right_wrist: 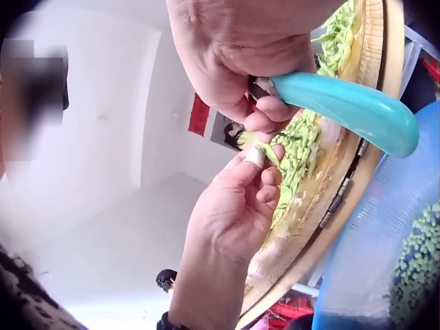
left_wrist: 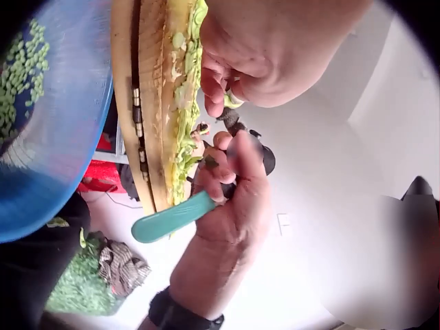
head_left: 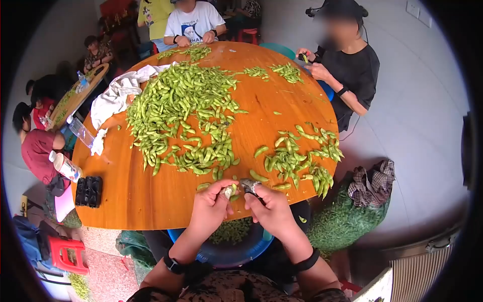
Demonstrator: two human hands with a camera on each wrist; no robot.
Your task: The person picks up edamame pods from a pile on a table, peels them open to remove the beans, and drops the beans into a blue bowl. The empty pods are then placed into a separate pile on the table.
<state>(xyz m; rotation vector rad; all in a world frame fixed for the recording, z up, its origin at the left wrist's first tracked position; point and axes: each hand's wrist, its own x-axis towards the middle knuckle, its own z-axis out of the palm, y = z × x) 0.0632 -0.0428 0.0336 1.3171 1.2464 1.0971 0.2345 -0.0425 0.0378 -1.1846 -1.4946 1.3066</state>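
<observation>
Over the table's near edge, my left hand [head_left: 209, 209] pinches a green soybean pod [right_wrist: 271, 154] between thumb and fingers. White wrapping [right_wrist: 255, 155] covers its thumb tip. Close beside it, my right hand [head_left: 271, 209] grips a tool with a teal handle [right_wrist: 350, 106], which sticks out behind the palm. The tool's dark metal head [head_left: 248, 185] points toward the pod; its exact kind I cannot tell. Below both hands a blue basin [left_wrist: 82, 130] contains shelled green beans [left_wrist: 27, 69]. A large heap of pods [head_left: 181, 100] and a smaller pile [head_left: 292, 158] lie ahead on the wooden table [head_left: 126, 196].
At the table's left are a clear bottle [head_left: 80, 132], a labelled bottle [head_left: 65, 166], a black tray [head_left: 88, 191] and a white cloth [head_left: 113, 98]. One person [head_left: 352, 70] sits at the right edge. A full green mesh bag [head_left: 347, 221] stands on the floor at right.
</observation>
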